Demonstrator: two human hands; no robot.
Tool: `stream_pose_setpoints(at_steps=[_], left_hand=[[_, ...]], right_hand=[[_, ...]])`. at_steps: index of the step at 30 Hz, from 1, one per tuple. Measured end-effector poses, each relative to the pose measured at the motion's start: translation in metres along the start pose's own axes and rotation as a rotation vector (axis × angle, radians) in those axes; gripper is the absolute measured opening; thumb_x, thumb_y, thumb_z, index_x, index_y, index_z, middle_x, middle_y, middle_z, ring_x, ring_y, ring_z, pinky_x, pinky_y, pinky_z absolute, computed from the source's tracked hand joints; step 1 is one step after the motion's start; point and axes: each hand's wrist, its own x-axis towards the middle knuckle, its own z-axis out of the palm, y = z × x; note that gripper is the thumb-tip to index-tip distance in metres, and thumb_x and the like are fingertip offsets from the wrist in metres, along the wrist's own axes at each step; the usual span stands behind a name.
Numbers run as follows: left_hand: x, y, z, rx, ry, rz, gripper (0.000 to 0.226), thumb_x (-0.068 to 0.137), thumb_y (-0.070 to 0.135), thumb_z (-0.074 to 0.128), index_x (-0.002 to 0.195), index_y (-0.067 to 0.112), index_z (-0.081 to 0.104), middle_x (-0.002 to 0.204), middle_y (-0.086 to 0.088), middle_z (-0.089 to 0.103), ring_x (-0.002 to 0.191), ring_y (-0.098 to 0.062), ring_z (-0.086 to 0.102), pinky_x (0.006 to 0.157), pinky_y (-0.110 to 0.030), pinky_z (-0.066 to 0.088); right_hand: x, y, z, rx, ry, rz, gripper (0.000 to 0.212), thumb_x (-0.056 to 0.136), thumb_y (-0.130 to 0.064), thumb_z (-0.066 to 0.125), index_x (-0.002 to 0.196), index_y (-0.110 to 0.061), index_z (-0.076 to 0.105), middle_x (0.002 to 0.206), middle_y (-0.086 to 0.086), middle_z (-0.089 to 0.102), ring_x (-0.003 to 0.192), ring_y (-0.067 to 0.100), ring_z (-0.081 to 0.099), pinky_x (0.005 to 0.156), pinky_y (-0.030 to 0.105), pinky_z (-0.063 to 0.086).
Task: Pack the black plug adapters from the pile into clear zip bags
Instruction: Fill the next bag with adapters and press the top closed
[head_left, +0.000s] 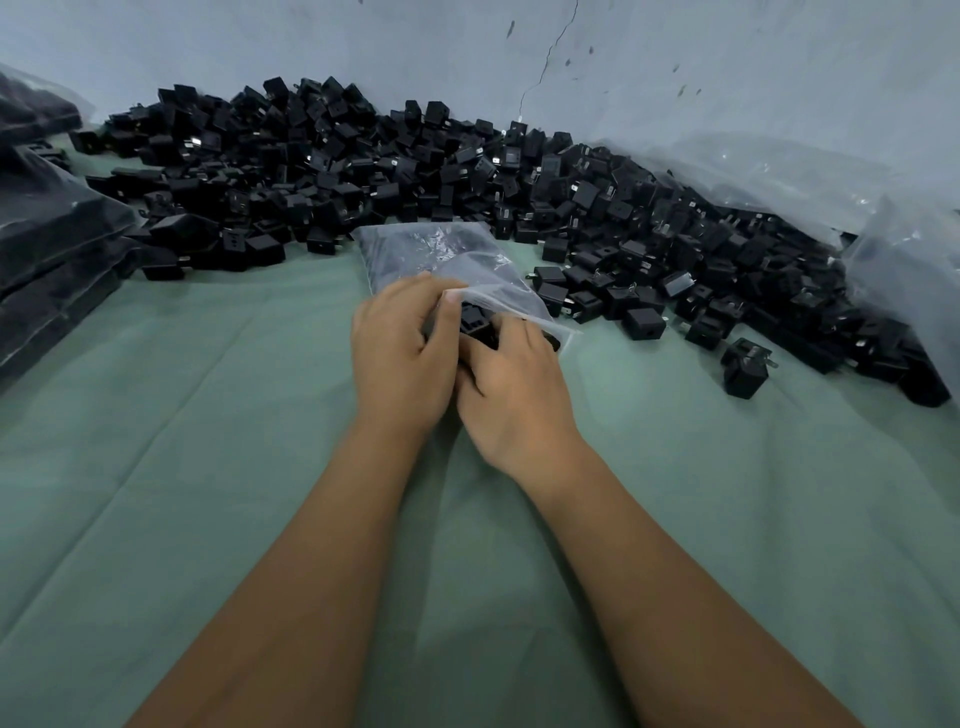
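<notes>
Landmark for all positions: the clear zip bag (457, 270) lying on the green cloth (208, 441), at centre. Far left of the bag: stacked filled plastic bags (47, 228) with dark contents, at the cloth's left edge. Behind the bag and running from its left to its far right: the pile of black plug adapters (363, 166), heaped against the pale wall (727, 62); the bag's closed far end touches the pile's near edge. The bag is already partly filled, dark shapes showing through the film. At the bag's near, open mouth: left hand (402, 348), fingers curled, thumb and fingertip pinched together on the upper lip of the mouth, lifting the film. Just right of it and touching it: right hand (511, 384), fingers closed around one black adapter (475, 325) sitting at the mouth, partly under the raised lip. Whether that adapter is fully inside cannot be told. Both forearms bare, reaching in from the near edge. Right of the bag: loose adapters spread over the cloth, one single adapter (746, 368) standing apart, nearest the viewer. Far right of the bag: crumpled clear plastic sheeting (883, 249) against the wall, overlapping the pile's end.
</notes>
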Motion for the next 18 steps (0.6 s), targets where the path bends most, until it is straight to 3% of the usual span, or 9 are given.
stream_pose_setpoints(at_steps=[5, 9, 12, 15, 18], left_hand=[[-0.001, 0.003, 0.001, 0.052, -0.025, 0.044, 0.027, 0.096, 0.022, 0.048, 0.103, 0.014, 0.073, 0.1, 0.005, 0.071, 0.099, -0.018, 0.063, 0.092, -0.049, 0.046], [-0.002, 0.003, 0.001, 0.057, -0.022, 0.068, 0.027, 0.095, 0.02, 0.049, 0.103, 0.012, 0.073, 0.102, 0.002, 0.072, 0.103, -0.021, 0.063, 0.093, -0.05, 0.045], [-0.002, 0.002, 0.001, 0.06, -0.021, 0.091, 0.026, 0.095, 0.02, 0.05, 0.104, 0.012, 0.073, 0.103, 0.002, 0.072, 0.105, -0.02, 0.062, 0.093, -0.05, 0.045], [-0.002, 0.001, 0.002, 0.073, -0.013, 0.087, 0.026, 0.096, 0.02, 0.05, 0.105, 0.014, 0.073, 0.102, 0.003, 0.072, 0.106, -0.02, 0.061, 0.094, -0.048, 0.045], [-0.001, 0.0, 0.001, 0.072, 0.004, 0.097, 0.025, 0.095, 0.02, 0.05, 0.103, 0.014, 0.073, 0.101, 0.005, 0.072, 0.104, -0.02, 0.062, 0.093, -0.048, 0.045]], right_hand=[[0.016, -0.004, 0.0, 0.067, -0.129, 0.018, 0.034, 0.095, -0.031, 0.044, 0.126, -0.025, 0.059, 0.129, 0.012, 0.051, 0.12, 0.031, 0.042, 0.104, 0.041, 0.034], [0.044, -0.007, -0.007, -0.006, -0.281, -0.032, 0.023, 0.091, -0.016, 0.046, 0.104, -0.015, 0.064, 0.11, 0.009, 0.064, 0.103, 0.026, 0.057, 0.085, 0.031, 0.042], [0.067, -0.017, -0.019, -0.067, -0.554, -0.009, 0.017, 0.096, -0.01, 0.042, 0.092, -0.013, 0.058, 0.113, 0.015, 0.063, 0.092, 0.02, 0.049, 0.082, 0.025, 0.033], [0.083, -0.024, -0.025, -0.089, -0.818, 0.076, 0.026, 0.1, -0.011, 0.039, 0.117, -0.003, 0.057, 0.132, 0.017, 0.052, 0.111, 0.024, 0.047, 0.099, 0.03, 0.032], [0.089, -0.027, -0.025, -0.147, -0.903, 0.039, 0.029, 0.1, -0.014, 0.04, 0.122, 0.0, 0.053, 0.137, 0.016, 0.049, 0.118, 0.025, 0.046, 0.099, 0.031, 0.031]])
